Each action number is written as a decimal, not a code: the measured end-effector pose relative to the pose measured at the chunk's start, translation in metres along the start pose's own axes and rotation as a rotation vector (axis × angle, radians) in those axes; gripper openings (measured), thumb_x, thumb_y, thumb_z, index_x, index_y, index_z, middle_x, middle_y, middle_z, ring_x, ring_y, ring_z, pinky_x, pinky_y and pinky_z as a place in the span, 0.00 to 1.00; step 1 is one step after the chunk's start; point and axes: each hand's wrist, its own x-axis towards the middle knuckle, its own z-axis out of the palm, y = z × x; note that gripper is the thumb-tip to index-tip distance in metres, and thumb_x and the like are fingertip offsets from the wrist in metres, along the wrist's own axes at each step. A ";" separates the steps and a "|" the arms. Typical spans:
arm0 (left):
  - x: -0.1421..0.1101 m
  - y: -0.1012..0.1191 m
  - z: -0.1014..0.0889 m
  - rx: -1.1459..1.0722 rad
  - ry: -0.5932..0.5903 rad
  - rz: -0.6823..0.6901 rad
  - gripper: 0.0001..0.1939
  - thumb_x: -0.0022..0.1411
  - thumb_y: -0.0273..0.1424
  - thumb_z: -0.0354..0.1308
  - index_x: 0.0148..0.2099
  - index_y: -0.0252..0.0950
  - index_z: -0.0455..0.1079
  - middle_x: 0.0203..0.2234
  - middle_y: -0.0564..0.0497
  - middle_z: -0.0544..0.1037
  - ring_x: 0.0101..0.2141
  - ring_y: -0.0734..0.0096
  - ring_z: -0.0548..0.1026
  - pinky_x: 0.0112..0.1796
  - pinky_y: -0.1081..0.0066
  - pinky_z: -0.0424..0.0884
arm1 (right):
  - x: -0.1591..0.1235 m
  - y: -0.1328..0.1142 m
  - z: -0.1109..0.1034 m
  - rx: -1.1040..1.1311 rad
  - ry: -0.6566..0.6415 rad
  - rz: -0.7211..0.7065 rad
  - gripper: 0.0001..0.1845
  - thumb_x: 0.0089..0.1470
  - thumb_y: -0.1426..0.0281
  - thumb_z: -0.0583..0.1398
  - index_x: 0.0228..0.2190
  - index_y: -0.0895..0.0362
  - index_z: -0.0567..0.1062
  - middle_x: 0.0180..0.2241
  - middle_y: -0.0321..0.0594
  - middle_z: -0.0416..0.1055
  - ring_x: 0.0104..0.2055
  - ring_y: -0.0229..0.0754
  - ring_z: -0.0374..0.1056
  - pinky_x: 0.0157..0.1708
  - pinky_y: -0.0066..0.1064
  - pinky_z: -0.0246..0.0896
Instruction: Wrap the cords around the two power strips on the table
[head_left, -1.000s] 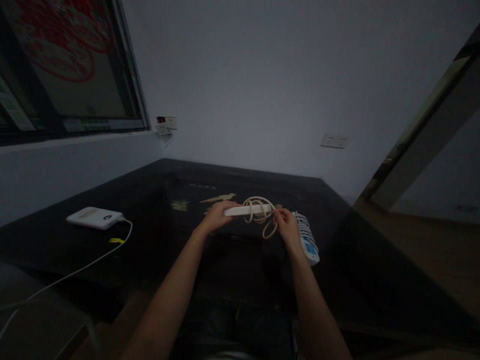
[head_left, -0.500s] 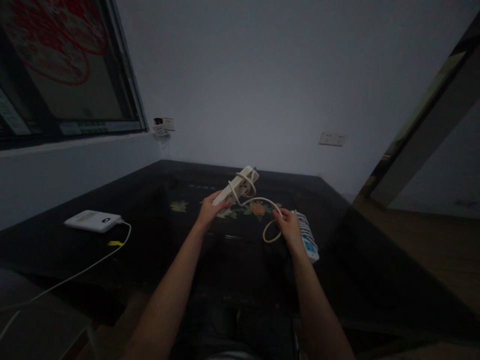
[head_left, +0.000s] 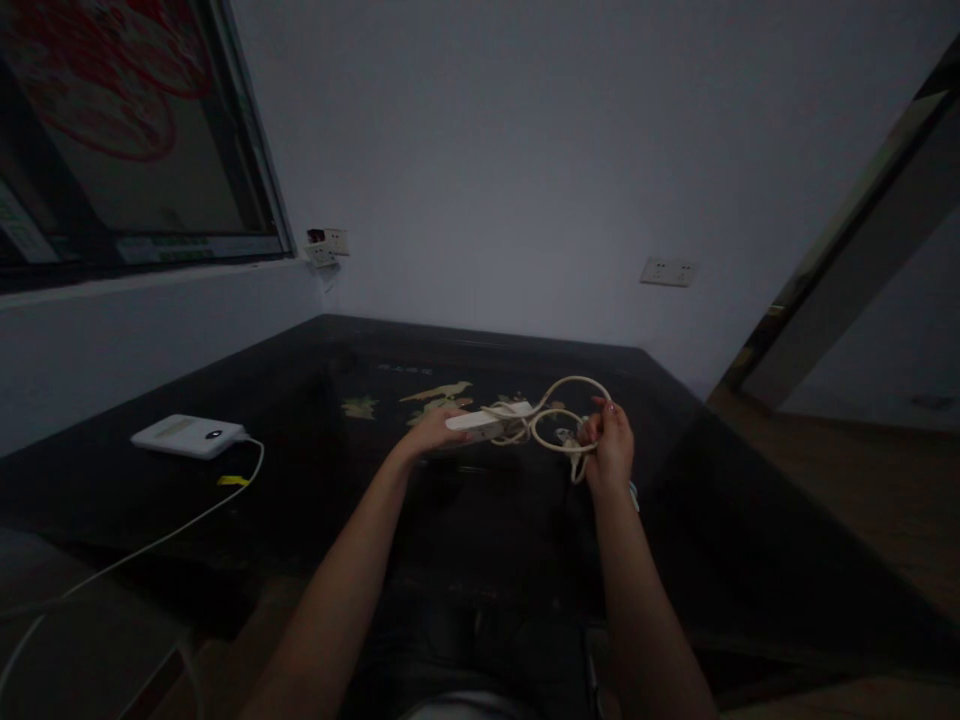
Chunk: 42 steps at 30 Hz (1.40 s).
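Note:
My left hand (head_left: 433, 432) grips one end of a white power strip (head_left: 484, 421), held roughly level above the black table (head_left: 300, 470). The strip's cream cord (head_left: 577, 385) loops off its right end in two coils. My right hand (head_left: 611, 445) is closed round those coils, lifted a little above the table. A second white power strip with a wound cord lies behind my right hand and is almost fully hidden.
A white power bank (head_left: 186, 436) with a white cable (head_left: 150, 545) and a yellow tag lies at the left of the table. Wall sockets (head_left: 667, 271) sit on the back wall, more sockets (head_left: 328, 246) by the window corner. A wooden floor shows at right.
My left hand has brought the power strip down from a steep tilt to level. My right hand has risen and moved right, gathering the cord into loops and covering the other strip.

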 end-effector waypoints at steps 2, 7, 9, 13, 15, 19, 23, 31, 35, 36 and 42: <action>-0.003 0.003 -0.001 -0.001 -0.166 -0.008 0.19 0.43 0.31 0.64 0.41 0.34 0.77 0.35 0.49 0.80 0.37 0.62 0.75 0.37 0.70 0.68 | 0.002 -0.002 -0.003 0.037 0.029 -0.008 0.16 0.50 0.55 0.60 0.33 0.55 0.68 0.10 0.21 0.49 0.12 0.28 0.42 0.14 0.23 0.39; -0.013 0.016 -0.004 -0.148 -0.354 0.004 0.19 0.43 0.32 0.66 0.41 0.37 0.77 0.33 0.49 0.80 0.34 0.64 0.75 0.33 0.70 0.69 | 0.006 -0.003 -0.011 0.040 0.109 -0.065 0.18 0.49 0.53 0.60 0.33 0.54 0.67 0.10 0.20 0.49 0.12 0.28 0.42 0.14 0.23 0.39; -0.018 0.022 -0.004 -0.292 -0.362 0.008 0.19 0.41 0.32 0.67 0.40 0.37 0.77 0.34 0.46 0.80 0.33 0.62 0.76 0.32 0.69 0.70 | 0.007 -0.001 -0.013 0.011 0.122 -0.068 0.19 0.49 0.52 0.60 0.33 0.55 0.67 0.10 0.20 0.50 0.12 0.28 0.43 0.14 0.23 0.38; -0.024 0.025 -0.005 -0.636 -0.280 -0.010 0.24 0.38 0.33 0.68 0.42 0.33 0.75 0.33 0.42 0.79 0.31 0.59 0.77 0.30 0.66 0.71 | 0.008 0.004 -0.013 -0.063 0.088 -0.025 0.21 0.48 0.50 0.59 0.34 0.55 0.68 0.10 0.21 0.50 0.12 0.28 0.43 0.14 0.24 0.37; -0.024 0.024 -0.006 -0.801 -0.171 0.018 0.26 0.39 0.35 0.68 0.43 0.32 0.73 0.34 0.41 0.78 0.32 0.58 0.77 0.30 0.66 0.72 | 0.008 0.005 -0.012 -0.085 0.060 -0.006 0.22 0.47 0.51 0.60 0.34 0.55 0.68 0.11 0.21 0.50 0.12 0.28 0.44 0.14 0.24 0.38; -0.015 0.025 -0.008 -1.052 0.146 0.057 0.26 0.44 0.37 0.66 0.47 0.36 0.69 0.39 0.44 0.78 0.36 0.60 0.77 0.32 0.66 0.74 | 0.005 0.004 -0.009 -0.089 0.052 -0.020 0.20 0.47 0.52 0.60 0.34 0.56 0.69 0.11 0.22 0.51 0.13 0.28 0.45 0.15 0.24 0.39; -0.002 0.020 -0.004 -1.079 0.450 0.038 0.24 0.46 0.34 0.65 0.48 0.37 0.68 0.38 0.48 0.78 0.33 0.67 0.77 0.32 0.68 0.74 | 0.003 -0.002 -0.007 -0.027 0.078 -0.058 0.19 0.48 0.54 0.60 0.34 0.56 0.69 0.11 0.22 0.52 0.13 0.28 0.44 0.15 0.24 0.39; 0.006 -0.007 -0.004 -0.445 0.715 -0.088 0.26 0.46 0.36 0.64 0.48 0.32 0.72 0.37 0.47 0.79 0.34 0.65 0.76 0.32 0.71 0.70 | 0.004 -0.010 -0.012 0.102 0.149 -0.142 0.17 0.52 0.53 0.59 0.35 0.53 0.66 0.11 0.21 0.50 0.13 0.29 0.43 0.16 0.23 0.41; 0.002 0.001 -0.003 -0.348 0.470 -0.069 0.20 0.39 0.30 0.67 0.39 0.33 0.77 0.31 0.49 0.80 0.31 0.64 0.76 0.31 0.72 0.68 | 0.012 -0.011 -0.025 0.258 0.166 -0.108 0.13 0.55 0.56 0.57 0.34 0.51 0.65 0.11 0.21 0.49 0.13 0.30 0.43 0.16 0.24 0.41; 0.001 0.004 -0.002 -0.336 0.401 -0.069 0.18 0.37 0.29 0.67 0.36 0.34 0.78 0.28 0.50 0.80 0.29 0.65 0.75 0.29 0.72 0.68 | 0.014 -0.012 -0.029 0.288 0.173 -0.101 0.12 0.56 0.56 0.56 0.33 0.51 0.65 0.11 0.21 0.48 0.13 0.30 0.43 0.16 0.24 0.41; -0.014 0.019 0.004 -0.268 -0.289 -0.077 0.13 0.41 0.31 0.67 0.34 0.37 0.79 0.27 0.47 0.80 0.24 0.67 0.75 0.23 0.74 0.66 | 0.021 -0.014 -0.044 0.325 0.264 -0.070 0.11 0.60 0.57 0.52 0.31 0.52 0.64 0.12 0.22 0.45 0.13 0.31 0.43 0.17 0.24 0.41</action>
